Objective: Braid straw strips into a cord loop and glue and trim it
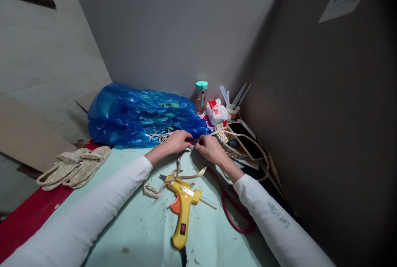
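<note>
My left hand [178, 141] and my right hand [210, 149] meet at the front edge of a blue plastic bag [136, 114], fingers pinched together. Something small, partly red, shows between the fingertips, too hidden to name. A pale straw cord [245, 134] arcs from beside my right hand over a small woven basket [222, 136]. Below the hands, a yellow glue gun [182, 205] with a clear glue stick lies on its side. A braided straw strand [151, 191] lies against its nozzle. Red-handled scissors [237, 213] lie partly under my right forearm.
Straw braided pieces [76, 167] lie at the table's left edge, over red cloth [31, 221]. Behind the basket stand a jar [201, 96] with a teal lid, a tissue pack [217, 113] and a cup of glue sticks [233, 111]. A phone [246, 140] rests at right; walls enclose the corner.
</note>
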`<state>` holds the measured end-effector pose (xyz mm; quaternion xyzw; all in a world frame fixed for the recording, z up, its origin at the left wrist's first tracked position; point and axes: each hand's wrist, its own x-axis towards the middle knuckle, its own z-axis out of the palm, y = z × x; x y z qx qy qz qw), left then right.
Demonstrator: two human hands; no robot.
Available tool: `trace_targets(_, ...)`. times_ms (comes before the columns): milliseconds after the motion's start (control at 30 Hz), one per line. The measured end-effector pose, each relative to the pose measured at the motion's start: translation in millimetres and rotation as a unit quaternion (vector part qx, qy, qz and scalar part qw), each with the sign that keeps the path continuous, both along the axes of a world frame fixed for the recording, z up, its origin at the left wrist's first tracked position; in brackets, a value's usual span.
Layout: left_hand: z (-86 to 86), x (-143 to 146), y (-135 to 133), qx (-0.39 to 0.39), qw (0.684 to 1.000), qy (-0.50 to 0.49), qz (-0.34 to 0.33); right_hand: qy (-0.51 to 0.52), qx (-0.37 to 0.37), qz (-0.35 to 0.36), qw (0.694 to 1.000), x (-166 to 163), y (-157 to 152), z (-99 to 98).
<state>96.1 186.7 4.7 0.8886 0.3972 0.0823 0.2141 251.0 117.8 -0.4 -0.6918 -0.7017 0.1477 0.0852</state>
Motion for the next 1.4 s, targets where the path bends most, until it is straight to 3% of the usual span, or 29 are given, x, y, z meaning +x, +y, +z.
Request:
trace_targets(133, -10.3, 7.3, 9.9, 0.001, 1.0, 0.03, 0.007, 0.014, -0.004, -0.001, 1.0, 10.0, 4.5, -6.2)
trace_targets(267, -4.8, 1.5, 21.4, -0.027, 0.999, 0.02, 0.025, 0.029, 0.003, 0.009, 1.0, 15.3, 4.5, -9.0)
trace_targets(433, 7.6, -6.7, 36.8, -0.107, 0.991, -0.068, 0.052, 0.043, 0.025, 0.018, 0.999, 11.4, -3.5, -5.0)
trace_targets(567, 18.2, -14.1, 37.3, -0.172, 0.966, -0.183, 0.067, 0.036, 0.051, 0.001, 0.998, 8.4, -9.2, 1.0)
trace_targets(700, 47.3, -21.0, 25.9, -0.177, 0.923, -0.335, 0.069, 0.041, 0.072, 0.025, 0.996, 12.7, -11.4, 9.0)
trace_targets(833, 84.3, -27.5, 14.1, -0.143, 0.877, -0.454, 0.07, 0.063, 0.09, 0.045, 0.993, 21.5, -14.1, 15.1)
trace_targets(967, 110.4, -35.5, 12.2, -0.095, 0.828, -0.55, 0.058, 0.086, 0.101, 0.041, 0.99, 29.7, -22.7, 19.7)
trace_targets(1167, 148.8, -49.0, 4.6, -0.055, 0.8, -0.598, 0.005, 0.09, 0.092, 0.025, 0.991, 33.4, -33.6, 18.5)
trace_targets(1267, 176.6, -53.3, -14.0, -0.03, 0.794, -0.607, -0.01, 0.118, 0.062, 0.057, 0.989, 29.4, -34.1, 17.8)
trace_targets(1400, 212.2, -63.1, -34.4, 0.062, 0.795, -0.603, -0.002, 0.201, 0.066, 0.094, 0.973, 32.2, -38.3, 31.5)
